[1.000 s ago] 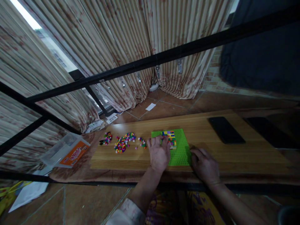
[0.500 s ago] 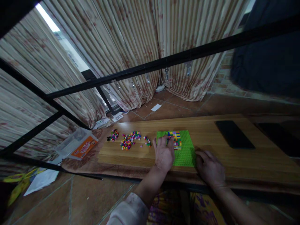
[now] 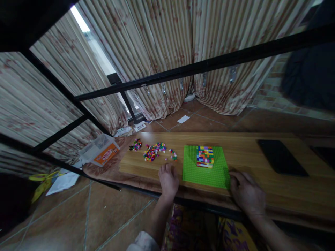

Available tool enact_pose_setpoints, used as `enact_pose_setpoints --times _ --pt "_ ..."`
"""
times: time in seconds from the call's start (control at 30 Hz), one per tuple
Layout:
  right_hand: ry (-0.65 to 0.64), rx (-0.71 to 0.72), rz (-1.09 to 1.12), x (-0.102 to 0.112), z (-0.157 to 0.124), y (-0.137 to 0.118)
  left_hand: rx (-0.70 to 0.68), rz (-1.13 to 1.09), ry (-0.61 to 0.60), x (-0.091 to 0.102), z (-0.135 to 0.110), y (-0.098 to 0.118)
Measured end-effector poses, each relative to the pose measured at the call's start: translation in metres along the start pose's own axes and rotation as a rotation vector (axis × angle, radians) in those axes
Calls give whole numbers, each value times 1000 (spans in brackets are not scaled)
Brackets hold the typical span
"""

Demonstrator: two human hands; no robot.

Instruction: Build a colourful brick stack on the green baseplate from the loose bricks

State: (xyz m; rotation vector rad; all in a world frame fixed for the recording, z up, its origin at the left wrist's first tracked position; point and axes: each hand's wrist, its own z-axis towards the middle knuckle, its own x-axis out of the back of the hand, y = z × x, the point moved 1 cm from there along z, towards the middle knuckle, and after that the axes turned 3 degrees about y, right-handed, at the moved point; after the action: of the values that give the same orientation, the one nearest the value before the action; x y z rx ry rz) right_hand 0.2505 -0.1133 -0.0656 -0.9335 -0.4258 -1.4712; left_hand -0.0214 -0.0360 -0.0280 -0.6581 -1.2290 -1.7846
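Note:
A green studded baseplate (image 3: pixel 204 179) lies on the wooden board, with a block of multicoloured toy bricks (image 3: pixel 205 157) built up near its far side. My right hand (image 3: pixel 247 191) is curled at the plate's right edge near the front corner, thumb and fingertips against that edge. My left hand (image 3: pixel 169 179) rests low over the board, left of the plate and apart from it. Its fingers point forward, and nothing shows in them. Just beyond it lies a small cluster of loose bricks (image 3: pixel 173 155). A larger heap of loose bricks (image 3: pixel 154 151) spreads farther left.
Another little brick pile (image 3: pixel 135 144) sits at the board's far left, by a clear plastic box (image 3: pixel 101 150) with an orange label. A dark flat tablet-like thing (image 3: pixel 282 157) lies to the right. A black metal rail (image 3: pixel 193 68) crosses beyond the wooden board (image 3: pixel 146 170).
My left hand has come off the brick block and moved left and nearer to me, uncovering the block. My right hand stays by the plate's edge. The view has shifted somewhat.

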Motion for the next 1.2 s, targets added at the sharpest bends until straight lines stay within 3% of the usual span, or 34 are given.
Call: enact_pose_setpoints --times 0.27,0.5,0.97,1.2 --pt "9 19 -13 0 0 1 -6 -117 -32 -11 32 -8" --pt "11 26 -22 -1 -2 2 -90 -32 -127 -18 51 -12" --pt "14 17 -23 2 1 -3 -10 68 -159 -14 44 -10" --pt "12 15 -25 3 1 -3 -54 136 -161 -5 44 -11"
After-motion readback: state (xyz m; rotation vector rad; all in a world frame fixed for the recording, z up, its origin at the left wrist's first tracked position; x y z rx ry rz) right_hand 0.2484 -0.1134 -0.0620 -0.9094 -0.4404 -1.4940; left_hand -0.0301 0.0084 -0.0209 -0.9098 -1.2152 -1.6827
